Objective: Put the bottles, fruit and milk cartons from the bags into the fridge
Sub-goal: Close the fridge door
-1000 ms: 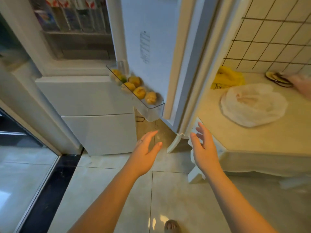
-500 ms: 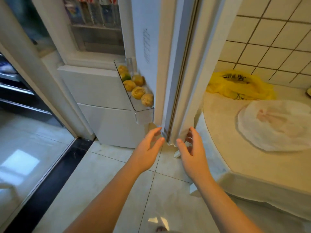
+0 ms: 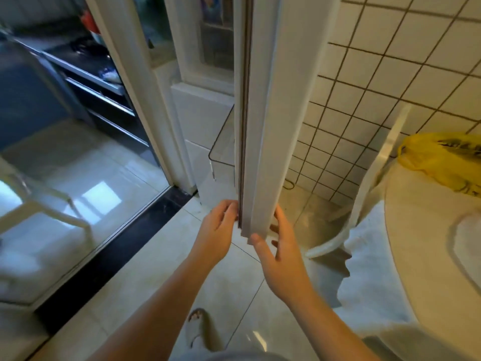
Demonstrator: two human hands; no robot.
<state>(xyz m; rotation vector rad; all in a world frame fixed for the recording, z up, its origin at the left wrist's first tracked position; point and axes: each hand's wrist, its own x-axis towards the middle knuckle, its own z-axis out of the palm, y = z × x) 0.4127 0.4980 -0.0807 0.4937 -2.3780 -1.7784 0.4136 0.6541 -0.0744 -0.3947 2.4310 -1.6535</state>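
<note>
The white fridge door [image 3: 263,121] stands edge-on in front of me, its dark gasket facing left. A clear door bin [image 3: 223,143] juts out on its inner side; what it holds is hidden. My left hand [image 3: 217,230] touches the gasket side of the door's bottom corner with its fingertips. My right hand [image 3: 279,254] has its thumb on the door's edge and its spread fingers on the outer face. Neither hand holds an item. A yellow bag [image 3: 442,162] lies on the table [image 3: 421,256] at the right. Blurred items show on a fridge shelf [image 3: 216,14].
A white chair [image 3: 374,175] stands between the door and the table, by the tiled wall [image 3: 377,87]. A white bag's edge [image 3: 468,230] shows at far right. A glass sliding door and black threshold [image 3: 125,243] lie left. My foot [image 3: 200,327] is on the tiled floor.
My view swung left and closer to the door, which is now edge-on. Both hands moved up to its bottom corner and now touch it. The fruit in the bin is out of sight.
</note>
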